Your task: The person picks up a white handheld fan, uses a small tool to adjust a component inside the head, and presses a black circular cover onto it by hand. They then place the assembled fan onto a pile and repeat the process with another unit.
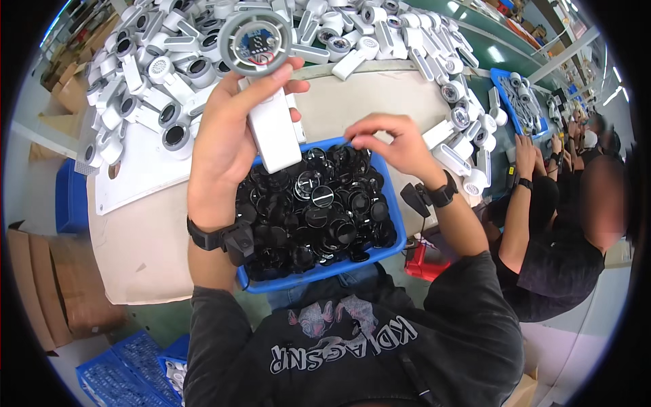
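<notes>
White handheld fan body (268, 102), round head open, clamped in left hand (220, 146) — right hand (393, 146) pinching over blue bin (393, 203) of black discs (315, 210).

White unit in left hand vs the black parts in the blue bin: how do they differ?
The white unit is large, long-handled, with an open ring head; the black parts are small round discs. The unit is held up in the left hand; the discs lie heaped in the blue bin, the right hand reaching in.

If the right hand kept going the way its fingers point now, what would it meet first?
The right hand points down-left, fingertips at the far rim of the blue bin. Going on, it would probably meet the black round parts heaped inside first; depth is hard to judge.
</notes>
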Action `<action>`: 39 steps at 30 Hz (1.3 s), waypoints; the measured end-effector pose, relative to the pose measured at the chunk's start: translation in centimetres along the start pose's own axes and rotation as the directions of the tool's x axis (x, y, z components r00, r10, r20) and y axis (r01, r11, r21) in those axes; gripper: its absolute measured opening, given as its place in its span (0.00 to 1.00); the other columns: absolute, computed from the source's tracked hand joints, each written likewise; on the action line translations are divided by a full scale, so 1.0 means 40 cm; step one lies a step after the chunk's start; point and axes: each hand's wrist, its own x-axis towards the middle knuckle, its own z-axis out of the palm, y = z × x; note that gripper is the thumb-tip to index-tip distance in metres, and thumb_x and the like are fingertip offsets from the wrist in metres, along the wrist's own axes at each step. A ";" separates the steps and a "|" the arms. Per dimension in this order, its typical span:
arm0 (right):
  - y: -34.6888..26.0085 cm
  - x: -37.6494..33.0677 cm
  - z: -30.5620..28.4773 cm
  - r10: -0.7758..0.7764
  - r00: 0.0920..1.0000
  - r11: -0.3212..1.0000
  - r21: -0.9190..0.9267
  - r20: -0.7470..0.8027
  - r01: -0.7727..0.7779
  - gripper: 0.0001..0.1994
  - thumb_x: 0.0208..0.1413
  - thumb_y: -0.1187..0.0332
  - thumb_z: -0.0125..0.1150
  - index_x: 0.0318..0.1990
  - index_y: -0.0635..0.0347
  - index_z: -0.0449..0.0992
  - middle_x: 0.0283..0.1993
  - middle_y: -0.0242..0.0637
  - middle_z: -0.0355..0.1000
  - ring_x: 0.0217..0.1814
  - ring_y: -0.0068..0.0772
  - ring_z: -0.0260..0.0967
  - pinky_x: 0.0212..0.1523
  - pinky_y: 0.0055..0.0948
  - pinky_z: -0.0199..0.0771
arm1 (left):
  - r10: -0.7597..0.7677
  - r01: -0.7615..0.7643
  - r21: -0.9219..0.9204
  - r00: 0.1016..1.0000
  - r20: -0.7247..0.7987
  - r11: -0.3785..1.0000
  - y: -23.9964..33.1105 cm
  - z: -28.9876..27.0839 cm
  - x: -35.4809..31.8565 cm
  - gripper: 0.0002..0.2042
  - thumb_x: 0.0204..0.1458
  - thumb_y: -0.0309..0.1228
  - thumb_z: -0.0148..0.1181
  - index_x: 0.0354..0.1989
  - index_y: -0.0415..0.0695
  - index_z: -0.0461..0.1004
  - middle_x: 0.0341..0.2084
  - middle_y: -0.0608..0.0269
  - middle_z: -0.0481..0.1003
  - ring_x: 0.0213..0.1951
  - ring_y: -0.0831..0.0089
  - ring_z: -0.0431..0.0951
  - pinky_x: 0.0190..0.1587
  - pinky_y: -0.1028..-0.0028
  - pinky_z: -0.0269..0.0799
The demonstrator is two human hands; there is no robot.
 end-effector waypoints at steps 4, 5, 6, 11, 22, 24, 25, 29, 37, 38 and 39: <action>-0.109 0.078 -0.014 -0.239 0.919 0.941 0.158 -0.312 0.298 0.12 0.49 0.86 0.64 0.42 0.69 0.78 0.43 0.46 0.78 0.45 0.35 0.76 0.49 0.30 0.76 | -0.006 0.010 0.080 0.999 -0.048 0.997 0.005 -0.002 -0.009 0.22 0.50 0.29 0.68 0.51 0.34 0.70 0.46 0.54 0.77 0.44 0.68 0.79 0.37 0.72 0.78; -0.129 0.096 -0.019 -0.350 0.867 0.908 0.097 -0.355 0.407 0.12 0.47 0.87 0.64 0.41 0.68 0.78 0.43 0.46 0.78 0.46 0.36 0.76 0.50 0.32 0.76 | -0.021 0.024 0.051 0.997 -0.070 0.998 -0.002 -0.003 -0.009 0.22 0.50 0.30 0.68 0.51 0.34 0.69 0.46 0.53 0.76 0.44 0.68 0.80 0.37 0.72 0.78; -0.147 0.112 -0.022 -0.459 0.799 0.860 0.032 -0.389 0.509 0.13 0.46 0.88 0.65 0.41 0.68 0.78 0.43 0.47 0.77 0.47 0.38 0.76 0.51 0.33 0.76 | -0.034 0.037 0.023 0.995 -0.091 0.999 -0.009 -0.005 -0.008 0.22 0.50 0.30 0.68 0.51 0.35 0.69 0.47 0.52 0.76 0.44 0.67 0.80 0.37 0.73 0.78; -0.178 0.153 0.008 -0.530 0.685 0.812 -0.067 -0.500 0.579 0.13 0.41 0.89 0.68 0.35 0.67 0.79 0.38 0.45 0.78 0.43 0.36 0.76 0.46 0.31 0.75 | -0.071 0.061 -0.139 0.996 -0.062 0.988 -0.010 0.008 -0.019 0.15 0.51 0.25 0.67 0.45 0.41 0.69 0.46 0.50 0.76 0.46 0.62 0.79 0.36 0.71 0.75; -0.144 0.206 0.020 -0.497 0.681 0.794 0.035 -0.538 0.607 0.13 0.47 0.86 0.63 0.42 0.66 0.78 0.39 0.43 0.78 0.35 0.28 0.75 0.34 0.24 0.75 | 0.110 -0.123 -0.046 0.971 -0.210 0.991 -0.014 -0.003 0.007 0.19 0.45 0.17 0.68 0.45 0.40 0.69 0.34 0.56 0.76 0.30 0.70 0.78 0.32 0.72 0.76; -0.147 0.190 0.004 -0.349 0.742 0.843 0.154 -0.573 0.515 0.15 0.54 0.83 0.59 0.50 0.66 0.75 0.39 0.42 0.76 0.32 0.23 0.72 0.31 0.21 0.72 | 0.139 -0.132 0.044 0.965 -0.224 0.990 -0.017 -0.009 0.012 0.19 0.44 0.17 0.69 0.45 0.39 0.70 0.35 0.55 0.77 0.29 0.71 0.78 0.31 0.73 0.76; -0.150 0.186 -0.006 -0.185 0.839 0.865 0.319 -0.512 0.386 0.15 0.55 0.81 0.59 0.51 0.66 0.74 0.39 0.41 0.76 0.31 0.22 0.71 0.30 0.21 0.71 | 0.110 -0.096 0.075 0.968 -0.224 0.993 -0.013 -0.007 0.010 0.20 0.43 0.18 0.70 0.45 0.37 0.71 0.34 0.55 0.77 0.31 0.71 0.78 0.31 0.73 0.76; -0.152 0.203 0.004 -0.038 0.963 0.823 0.538 -0.266 0.181 0.18 0.58 0.77 0.60 0.56 0.66 0.71 0.37 0.37 0.75 0.29 0.20 0.68 0.29 0.20 0.68 | 0.116 -0.094 0.129 0.977 -0.177 0.987 -0.015 -0.021 0.012 0.20 0.44 0.19 0.70 0.47 0.36 0.70 0.35 0.55 0.78 0.32 0.72 0.78 0.31 0.74 0.75; -0.146 0.215 0.021 0.033 0.952 0.793 0.588 -0.304 0.160 0.16 0.59 0.75 0.60 0.55 0.67 0.71 0.41 0.37 0.74 0.32 0.23 0.70 0.33 0.23 0.70 | 0.096 -0.077 0.115 0.980 -0.176 0.990 -0.011 -0.032 0.023 0.22 0.49 0.25 0.69 0.51 0.37 0.68 0.39 0.59 0.76 0.35 0.77 0.77 0.33 0.75 0.76; -0.141 0.217 0.021 0.020 0.954 0.792 0.587 -0.300 0.168 0.16 0.59 0.75 0.60 0.55 0.67 0.71 0.41 0.37 0.74 0.32 0.23 0.70 0.33 0.23 0.70 | 0.146 -0.120 0.127 0.963 -0.225 0.985 -0.025 -0.029 0.024 0.25 0.53 0.30 0.68 0.56 0.40 0.64 0.37 0.59 0.75 0.35 0.75 0.78 0.32 0.75 0.76; -0.131 0.219 0.024 -0.008 0.920 0.788 0.564 -0.392 0.247 0.16 0.60 0.75 0.59 0.55 0.67 0.72 0.42 0.38 0.74 0.35 0.23 0.70 0.36 0.24 0.70 | 0.162 -0.131 0.138 0.956 -0.243 0.982 -0.033 -0.023 0.021 0.24 0.56 0.38 0.63 0.57 0.41 0.62 0.37 0.58 0.75 0.34 0.74 0.78 0.32 0.74 0.76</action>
